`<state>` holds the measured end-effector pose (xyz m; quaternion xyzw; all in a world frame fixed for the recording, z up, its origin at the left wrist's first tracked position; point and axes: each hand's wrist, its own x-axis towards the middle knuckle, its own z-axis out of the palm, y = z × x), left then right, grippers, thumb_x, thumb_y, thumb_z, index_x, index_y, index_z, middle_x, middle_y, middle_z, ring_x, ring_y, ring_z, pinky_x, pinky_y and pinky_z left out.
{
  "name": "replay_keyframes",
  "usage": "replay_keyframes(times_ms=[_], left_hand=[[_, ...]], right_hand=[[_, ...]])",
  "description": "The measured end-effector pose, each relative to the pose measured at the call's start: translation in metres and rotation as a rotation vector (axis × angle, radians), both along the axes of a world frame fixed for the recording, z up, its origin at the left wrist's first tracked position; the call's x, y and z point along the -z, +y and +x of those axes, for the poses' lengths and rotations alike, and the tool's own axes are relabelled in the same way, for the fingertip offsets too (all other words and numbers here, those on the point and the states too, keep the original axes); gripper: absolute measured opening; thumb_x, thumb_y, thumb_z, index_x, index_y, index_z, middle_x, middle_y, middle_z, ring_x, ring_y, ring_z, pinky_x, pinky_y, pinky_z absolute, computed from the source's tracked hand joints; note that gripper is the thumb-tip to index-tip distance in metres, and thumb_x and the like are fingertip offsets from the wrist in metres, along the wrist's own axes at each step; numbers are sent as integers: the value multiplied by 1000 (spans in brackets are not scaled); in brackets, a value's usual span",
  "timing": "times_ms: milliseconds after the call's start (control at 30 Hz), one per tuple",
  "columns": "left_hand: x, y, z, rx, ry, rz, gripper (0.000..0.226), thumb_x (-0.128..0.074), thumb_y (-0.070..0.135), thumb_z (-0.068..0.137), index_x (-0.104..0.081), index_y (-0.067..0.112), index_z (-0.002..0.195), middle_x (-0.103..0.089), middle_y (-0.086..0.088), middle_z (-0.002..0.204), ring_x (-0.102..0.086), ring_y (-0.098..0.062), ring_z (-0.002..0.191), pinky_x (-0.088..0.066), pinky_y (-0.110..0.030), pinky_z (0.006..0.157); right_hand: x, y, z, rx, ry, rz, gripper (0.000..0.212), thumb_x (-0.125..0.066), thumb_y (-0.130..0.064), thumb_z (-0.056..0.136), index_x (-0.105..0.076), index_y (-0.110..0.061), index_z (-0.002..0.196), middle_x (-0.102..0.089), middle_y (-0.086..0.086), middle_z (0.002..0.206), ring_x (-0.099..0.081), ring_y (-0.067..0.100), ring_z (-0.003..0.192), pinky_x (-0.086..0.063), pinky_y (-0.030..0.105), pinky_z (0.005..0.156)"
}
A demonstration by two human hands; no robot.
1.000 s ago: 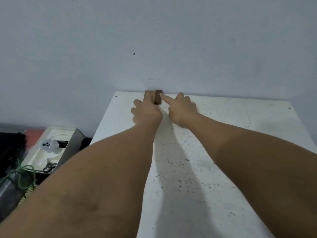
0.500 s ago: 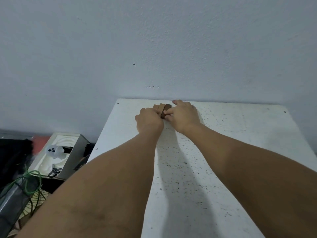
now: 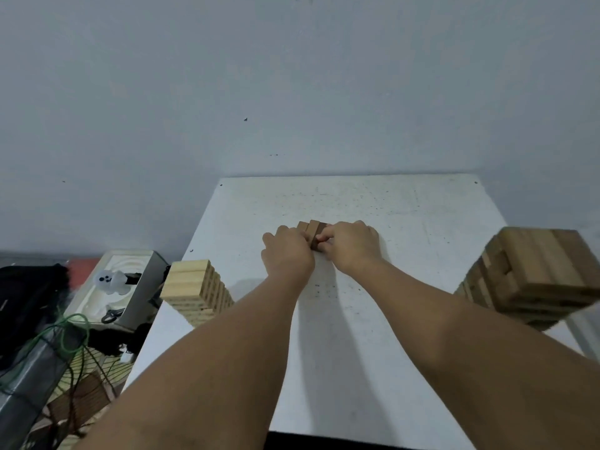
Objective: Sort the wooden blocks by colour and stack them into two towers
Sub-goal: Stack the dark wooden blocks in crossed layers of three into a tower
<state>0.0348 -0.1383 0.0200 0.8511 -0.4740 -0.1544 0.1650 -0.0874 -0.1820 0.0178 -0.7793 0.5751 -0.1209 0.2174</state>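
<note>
A few brown wooden blocks [image 3: 312, 229] lie side by side on the white table [image 3: 406, 206], near its middle. My left hand [image 3: 287, 251] grips them from the left with curled fingers. From the right, my right hand [image 3: 350, 243] pinches the darker block at the end of the row. A tower of pale wooden blocks [image 3: 191, 287] stands at the table's left edge. A tower of darker brown blocks [image 3: 535, 274] stands at the right edge, blurred.
The table's far edge meets a grey wall [image 3: 292, 92]. On the floor to the left lie a white tray with a small ghost figure [image 3: 112, 280], a black bag [image 3: 29, 303] and green cable [image 3: 74, 329].
Both hands have drawn the blocks from the table's far edge toward its middle. The view has tilted down, and the two towers have come into sight.
</note>
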Motion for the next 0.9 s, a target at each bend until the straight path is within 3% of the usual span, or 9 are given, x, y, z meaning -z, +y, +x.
replay_keyframes(times_ms=[233,433,533,600,733,800,900], left_hand=[[2,74,-27,177,-155,58,30,-45,17,104,-73,25,110,-55,-2,111,-44,-28,112,-43,-35,81],[6,139,-33,318,-54,-25,31,-47,33,108,-77,28,115,-59,-2,111,-44,-28,110,-48,-42,92],[11,162,-29,400,-15,-26,29,-50,41,106,-78,35,111,-63,1,111,-46,-27,109,-47,-42,94],[10,171,-25,426,86,-55,26,-54,43,104,-80,38,110,-66,4,112,-54,-24,109,-48,-41,96],[8,179,-20,485,248,-123,22,-69,26,96,-79,27,116,-72,5,109,-63,-14,102,-49,-36,94],[11,182,-16,483,329,-148,34,-79,28,88,-74,30,122,-71,12,110,-62,-7,102,-48,-27,91],[21,186,-14,453,395,-134,73,-94,40,71,-62,34,136,-64,20,124,-55,7,108,-43,-16,92]], right_hand=[[12,84,-36,19,-41,-45,17,-61,-48,96,-77,-45,101,-72,-14,100,-57,23,107,-38,44,105],[20,148,-68,-28,-36,-114,19,-63,-54,94,-75,-46,106,-66,-13,111,-57,21,106,-38,46,105],[24,170,-82,-43,-88,-121,20,-67,-54,91,-71,-44,108,-59,-12,106,-54,16,103,-39,39,102],[27,177,-88,-44,-130,-84,35,-69,-55,89,-64,-42,121,-55,-10,111,-51,17,107,-41,35,98],[27,171,-97,-46,-174,19,74,-73,-60,84,-45,-37,148,-47,-4,133,-42,20,125,-34,35,108],[26,168,-100,-60,-156,81,84,-72,-64,83,-37,-37,154,-45,-4,140,-38,21,132,-29,37,111],[28,165,-104,-62,-186,131,83,-71,-66,82,-39,-39,154,-42,-7,141,-33,20,135,-22,36,111]])
